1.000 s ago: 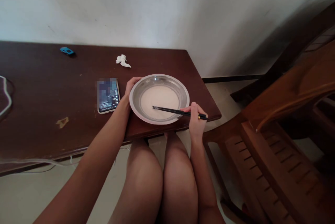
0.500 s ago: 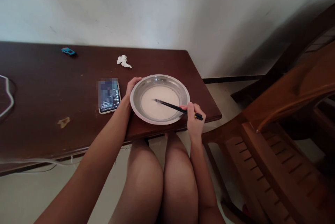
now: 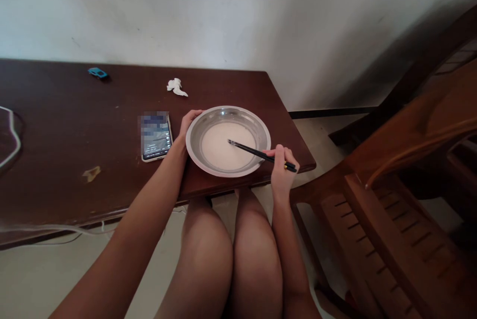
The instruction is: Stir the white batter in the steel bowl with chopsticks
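Observation:
A wide metal bowl (image 3: 264, 139) rests near the front right of the dark wooden table. Inside it lies a pale, whitish liquid (image 3: 219, 150). My left hand (image 3: 189, 121) grips the bowl's left rim, its fingertips partly hidden behind the bowl. In my right hand (image 3: 283, 169), closed beside the right rim, is a pair of black chopsticks (image 3: 257, 152). They slant leftward over the rim, and their whitish-coated tips are at the liquid near the middle of the bowl.
On the table (image 3: 67, 120) are a lit phone (image 3: 156, 137), a crumpled white tissue (image 3: 176, 87) and a small blue toy car (image 3: 98, 73). A white cable (image 3: 14, 135) runs at the left. A wooden chair (image 3: 357, 204) stands at the right, a wall (image 3: 179, 16) behind.
My right hand and the chopsticks have shifted right, so the tips lie farther right in the liquid. My left hand and the bowl stay in place. The phone's screen picture differs.

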Tool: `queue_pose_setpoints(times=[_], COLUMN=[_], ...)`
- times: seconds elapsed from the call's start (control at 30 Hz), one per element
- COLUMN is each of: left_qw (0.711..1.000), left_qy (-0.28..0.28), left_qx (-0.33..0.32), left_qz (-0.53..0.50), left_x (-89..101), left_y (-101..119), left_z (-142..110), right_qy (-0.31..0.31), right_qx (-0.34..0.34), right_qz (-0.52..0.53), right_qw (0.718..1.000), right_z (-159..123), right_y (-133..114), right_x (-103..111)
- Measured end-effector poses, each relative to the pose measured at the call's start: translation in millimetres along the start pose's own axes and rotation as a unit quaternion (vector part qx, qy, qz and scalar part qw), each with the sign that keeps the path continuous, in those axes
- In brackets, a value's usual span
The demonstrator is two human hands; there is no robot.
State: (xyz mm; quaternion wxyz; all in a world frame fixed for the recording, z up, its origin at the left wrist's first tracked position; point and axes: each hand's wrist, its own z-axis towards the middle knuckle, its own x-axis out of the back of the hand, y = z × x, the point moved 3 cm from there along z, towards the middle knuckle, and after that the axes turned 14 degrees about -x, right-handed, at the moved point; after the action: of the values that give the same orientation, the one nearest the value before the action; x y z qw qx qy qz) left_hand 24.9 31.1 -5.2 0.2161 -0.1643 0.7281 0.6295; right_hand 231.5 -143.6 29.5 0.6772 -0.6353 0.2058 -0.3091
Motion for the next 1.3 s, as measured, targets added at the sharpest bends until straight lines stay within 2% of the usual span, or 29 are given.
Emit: queue_pose_setpoints(times=[0.07,0.1,0.2,0.27,0.33,0.43,0.53,0.63,0.8,0.87,1.0,1.1,1.2,1.3], left_qw=[1.000,1.000,1.000,1.000,1.000,1.000,1.000,1.000,1.000,1.000,1.000,1.000,1.000,1.000], left_qy=[-0.014,-0.017,-0.009,0.003,0.010,0.006,0.007,0.017,0.010,0.005,-0.006,-0.002,0.001,0.003], left_qx=[0.003,0.005,0.002,-0.003,-0.003,-0.002,-0.013,-0.010,0.003,0.006,0.009,0.011,0.011,0.001], left_qz=[-0.009,-0.011,0.000,0.011,0.012,0.003,0.003,0.008,0.004,0.000,-0.006,-0.007,-0.005,0.003], left_x=[-0.2,-0.3,-0.2,0.2,0.6,0.7,0.7,0.5,0.0,0.0,-1.2,-2.1,-2.8,-3.2], left_y=[-0.4,-0.5,0.1,0.7,0.8,0.3,0.7,1.2,0.8,0.4,0.7,1.7,2.4,3.1], left_z=[-0.3,-0.6,-1.1,-0.8,-0.3,0.0,-0.4,-1.2,-1.2,-1.4,-2.5,-3.3,-3.8,-4.1], right_qy=[0.020,0.011,-0.061,-0.078,-0.046,0.006,-0.030,-0.075,0.011,0.001,-0.078,-0.038,0.015,-0.025], right_qx=[-0.005,-0.011,-0.023,-0.014,-0.001,-0.006,-0.019,-0.010,-0.004,-0.015,-0.017,-0.004,-0.004,-0.012], right_qz=[0.032,0.043,0.027,-0.005,-0.023,0.006,0.031,-0.003,0.008,0.033,0.011,-0.011,0.020,0.033], right_qw=[0.999,0.999,0.998,0.997,0.999,1.000,0.999,0.997,1.000,0.999,0.997,0.999,1.000,0.999], right_z=[0.5,0.5,-0.2,-0.7,-0.4,0.0,-0.5,-1.1,0.1,-0.2,-1.3,-0.7,-0.5,-1.3], right_y=[0.7,1.1,0.9,-0.4,-1.5,-0.7,0.1,-0.7,0.6,1.5,0.1,-1.0,0.0,0.7], right_x=[2.8,2.5,-3.0,-4.9,-2.5,2.6,0.4,-4.2,2.4,2.2,-4.2,-1.6,3.3,0.2])
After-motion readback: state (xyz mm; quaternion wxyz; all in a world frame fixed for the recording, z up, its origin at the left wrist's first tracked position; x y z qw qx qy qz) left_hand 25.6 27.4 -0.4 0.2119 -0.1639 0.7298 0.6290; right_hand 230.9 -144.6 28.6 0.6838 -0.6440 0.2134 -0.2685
